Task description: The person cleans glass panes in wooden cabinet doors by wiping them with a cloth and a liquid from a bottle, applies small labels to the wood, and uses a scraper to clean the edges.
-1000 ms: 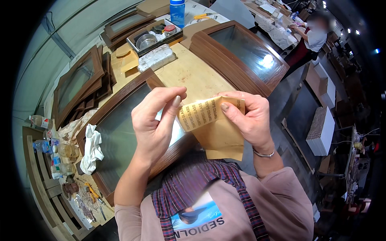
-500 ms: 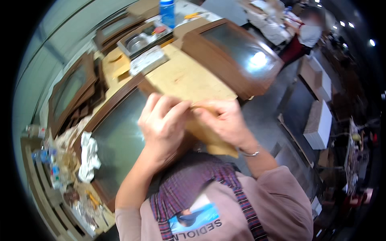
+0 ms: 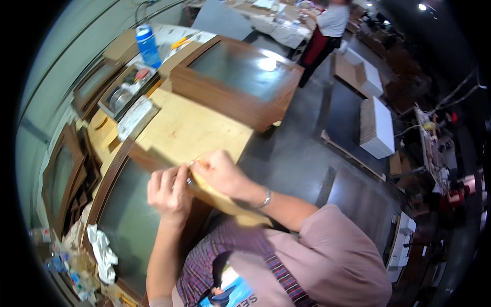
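Both my hands are together in front of my chest, pinching a thin yellow-tan sheet [image 3: 227, 204] that looks like paper or sandpaper. My left hand [image 3: 169, 195] closes on its upper left end, fingertips against those of my right hand [image 3: 222, 174]. From my right hand the sheet hangs down toward my apron, partly hidden by the wrist. Below and left of my hands lies a brown wood-framed glass panel [image 3: 128, 215] on the bench. A crumpled white cloth [image 3: 102, 253] rests on its left edge.
A stack of brown framed glass panels [image 3: 240, 71] stands at the bench's far side. More frames [image 3: 64, 174] lean at the left. A tray of small items [image 3: 123, 94] and a blue bottle [image 3: 147, 47] sit farther back. Across the aisle, a person [image 3: 327, 30] stands at another table.
My view has swung to the right, so the bench appears farther left. Both hands stay together on the sheet; my right hand has turned and curled more tightly over it.
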A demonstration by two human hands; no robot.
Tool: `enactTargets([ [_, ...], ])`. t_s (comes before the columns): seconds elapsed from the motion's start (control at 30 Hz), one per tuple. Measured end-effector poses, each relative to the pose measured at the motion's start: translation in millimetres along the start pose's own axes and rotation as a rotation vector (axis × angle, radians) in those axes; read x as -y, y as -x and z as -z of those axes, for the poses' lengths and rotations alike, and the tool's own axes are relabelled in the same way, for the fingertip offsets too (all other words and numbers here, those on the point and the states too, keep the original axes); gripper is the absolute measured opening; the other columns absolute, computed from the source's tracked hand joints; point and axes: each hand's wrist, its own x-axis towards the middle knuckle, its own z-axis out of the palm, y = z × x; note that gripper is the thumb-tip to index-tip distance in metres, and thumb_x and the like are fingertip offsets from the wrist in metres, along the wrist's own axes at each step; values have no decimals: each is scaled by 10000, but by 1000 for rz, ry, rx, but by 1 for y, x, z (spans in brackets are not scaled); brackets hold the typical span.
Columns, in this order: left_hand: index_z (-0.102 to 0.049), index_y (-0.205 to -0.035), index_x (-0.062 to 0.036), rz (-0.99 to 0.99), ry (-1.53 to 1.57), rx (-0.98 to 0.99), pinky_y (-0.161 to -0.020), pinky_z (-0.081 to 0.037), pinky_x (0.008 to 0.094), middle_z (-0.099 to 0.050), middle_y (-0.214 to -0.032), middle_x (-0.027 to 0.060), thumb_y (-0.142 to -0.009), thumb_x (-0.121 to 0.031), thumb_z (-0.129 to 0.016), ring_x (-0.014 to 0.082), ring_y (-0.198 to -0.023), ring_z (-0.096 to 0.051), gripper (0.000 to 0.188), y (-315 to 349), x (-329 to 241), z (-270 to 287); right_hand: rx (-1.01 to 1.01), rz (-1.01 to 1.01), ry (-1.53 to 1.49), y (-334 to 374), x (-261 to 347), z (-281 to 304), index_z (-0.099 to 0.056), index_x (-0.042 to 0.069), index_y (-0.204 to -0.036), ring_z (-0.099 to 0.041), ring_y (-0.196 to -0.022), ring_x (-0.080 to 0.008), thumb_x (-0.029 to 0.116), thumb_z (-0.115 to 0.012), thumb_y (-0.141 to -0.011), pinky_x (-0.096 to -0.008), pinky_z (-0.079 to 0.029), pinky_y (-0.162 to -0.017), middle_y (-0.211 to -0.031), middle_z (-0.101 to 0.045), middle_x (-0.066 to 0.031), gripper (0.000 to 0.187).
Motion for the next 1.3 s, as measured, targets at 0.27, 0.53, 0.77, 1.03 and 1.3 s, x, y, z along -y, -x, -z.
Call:
enactTargets([
  [0.27, -734, -938, -88, 5, -22, 29, -603, -450, 328, -649, -815, 16, -672, -35, -739, 204, -720, -595, 271, 9, -1, -5, -27, 6, -9, 4, -15, -3, -543, -57, -687, -354, -596, -42, 145, -593, -976, -292, -322, -476, -567, -387, 29, 356],
  [0.53, -734, -929, -89, 5, -54, 17, -610, -458, 326, -651, -828, 14, -656, -24, -722, 199, -724, -599, 281, 15, -4, -10, -41, -94, -145, -1, -32, -7, -479, -20, -596, -317, -550, -47, 142, -615, -954, -304, -277, -444, -539, -350, 38, 416],
  [0.77, -734, -927, -104, -20, -17, 36, -671, -486, 346, -657, -871, 16, -673, -42, -710, 206, -752, -605, 263, 24, -10, -10, 40, -217, -213, 3, -42, 1, -515, 31, -602, -341, -563, -19, 159, -607, -978, -256, -269, -455, -599, -425, 93, 408],
  [1.03, -724, -943, -118, 107, 93, 76, -882, -428, 420, -671, -976, 9, -706, -110, -764, 228, -912, -602, 241, 13, -28, 9, 39, -132, -232, 2, -40, 10, -655, -22, -718, -410, -581, -15, 167, -600, -988, -243, -329, -487, -615, -520, 79, 334],
  [1.3, -766, -909, -21, 919, 866, 272, -761, -483, 311, -695, -868, 72, -806, -23, -746, 183, -853, -608, 105, 10, -12, 4, 191, 52, -311, 4, -26, 16, -710, -40, -928, -506, -718, -35, 156, -616, -983, -223, -424, -631, -741, -615, 27, 224],
])
